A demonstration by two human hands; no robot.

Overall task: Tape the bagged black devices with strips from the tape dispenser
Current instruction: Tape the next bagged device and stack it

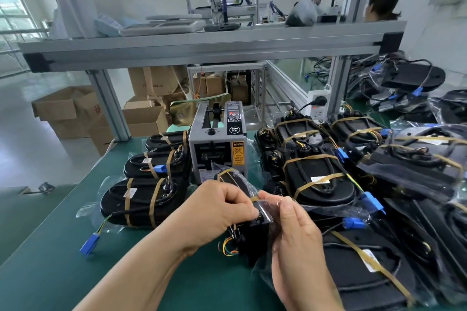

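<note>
At a green-matted bench point(50, 255), we hold one bagged black device point(250, 240) between both hands, just in front of the tape dispenser point(217, 144). Its long axis runs away from us, the far end tipped up toward the dispenser's mouth and the wired end nearest our body.

Our left hand point(219, 209) has its fingers curled tight, gripping the device at its middle from the left. Our right hand point(295, 240) pinches the clear bag film between thumb and forefinger on the right. A brown tape strip point(254, 199) shows between the two hands, lying across the device. We cannot tell whether its end is under the right fingertips.

The strip lies crosswise to the long axis and directly between the fingertips, so pressing it down looks like a short move inward for either hand. For another strip, the left hand appears nearer the dispenser's mouth, though the raised far end of the device stands in front of it.

Taped devices point(141, 202) lie just left of the dispenser. A crowded pile of more devices point(318, 184) lies right, its blue connectors point(371, 202) and loose film close to our right hand.
</note>
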